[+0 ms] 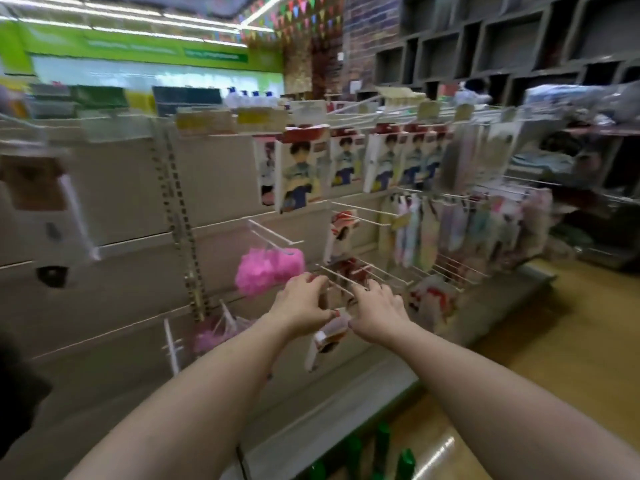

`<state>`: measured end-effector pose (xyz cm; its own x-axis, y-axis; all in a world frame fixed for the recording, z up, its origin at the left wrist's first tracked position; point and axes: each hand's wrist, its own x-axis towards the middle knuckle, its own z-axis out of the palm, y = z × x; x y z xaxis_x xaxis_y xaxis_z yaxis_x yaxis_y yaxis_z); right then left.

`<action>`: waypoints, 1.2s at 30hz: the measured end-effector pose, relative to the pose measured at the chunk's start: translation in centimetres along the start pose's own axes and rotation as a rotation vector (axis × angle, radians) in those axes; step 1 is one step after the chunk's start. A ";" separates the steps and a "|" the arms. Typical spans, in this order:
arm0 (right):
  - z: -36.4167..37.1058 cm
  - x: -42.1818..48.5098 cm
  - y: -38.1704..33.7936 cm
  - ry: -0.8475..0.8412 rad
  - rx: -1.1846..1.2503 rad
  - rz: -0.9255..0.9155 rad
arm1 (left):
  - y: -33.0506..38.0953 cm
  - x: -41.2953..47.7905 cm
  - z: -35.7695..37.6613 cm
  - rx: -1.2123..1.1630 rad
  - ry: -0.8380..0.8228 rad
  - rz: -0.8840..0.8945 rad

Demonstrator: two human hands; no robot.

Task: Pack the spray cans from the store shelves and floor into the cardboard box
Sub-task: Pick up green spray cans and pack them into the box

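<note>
I'm looking down a shop aisle with a pale wooden floor [554,341] and a long beige shelving unit [121,202] running along my left; the whole view is smeared by motion. The spray cans [382,438] – green, a small cluster standing upright – are on the floor at the bottom edge of my view, just beside the unit's base ledge [329,410] and between my two forearms. Both hands are well above them, up at the white wire pegs [381,271].

The left hand [301,303] has its fingers bent, tips at the end of one peg and thumb tucked underneath; I cannot tell through the blur whether it actually grips anything. The right hand [375,310] has its fingers loosely spread and slightly bent, tips touching the pegs, holding nothing. A small packet [329,336] hangs between the two hands, just below the left thumb.

Further out, pink bath puffs [266,268] hang just left of the left hand. Above are boxed packs [301,168] printed with a figure, and to the right a row of pastel socks [450,230] on hooks. Dark cubby shelves [502,46] fill the far wall at upper right.
</note>
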<state>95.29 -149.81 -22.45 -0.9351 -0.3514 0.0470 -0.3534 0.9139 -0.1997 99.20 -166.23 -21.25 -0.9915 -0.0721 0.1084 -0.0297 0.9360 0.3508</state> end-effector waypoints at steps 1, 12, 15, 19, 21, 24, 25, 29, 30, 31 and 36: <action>0.2 0.1 1.2 -0.002 0.004 0.032 | 0.8 1.1 0.8 0.010 -0.018 0.035; 2.1 -0.4 11.0 0.019 0.066 0.454 | 7.5 11.9 8.9 -0.007 -0.213 0.367; 3.7 -1.1 12.0 -0.018 0.098 0.571 | 8.4 12.8 11.7 -0.002 -0.298 0.420; 7.5 -2.1 13.2 -0.096 0.101 0.683 | 8.8 13.7 15.9 0.022 -0.407 0.494; 9.7 -2.6 14.0 -0.147 0.116 0.729 | 9.2 13.7 18.1 0.043 -0.450 0.511; 12.6 -2.6 15.8 -0.209 0.141 0.789 | 10.0 14.0 21.4 0.062 -0.539 0.499; 13.7 -2.5 16.5 -0.237 0.148 0.800 | 10.2 14.2 22.7 0.069 -0.573 0.492; 19.4 -2.4 19.7 -0.361 0.197 0.819 | 9.7 14.5 29.0 0.087 -0.687 0.447; 20.9 -2.3 20.6 -0.383 0.214 0.820 | 9.4 14.5 30.7 0.087 -0.718 0.420; 22.4 -2.2 21.4 -0.401 0.230 0.821 | 9.0 14.5 32.4 0.094 -0.750 0.393; 30.4 -2.3 24.6 -0.541 0.298 0.806 | 6.9 14.6 41.1 0.146 -0.878 0.289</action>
<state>89.54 -132.67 -57.21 -0.7280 0.2346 -0.6441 0.4673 0.8573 -0.2159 79.28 -146.63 -55.51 -0.7021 0.4003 -0.5889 0.2758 0.9154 0.2933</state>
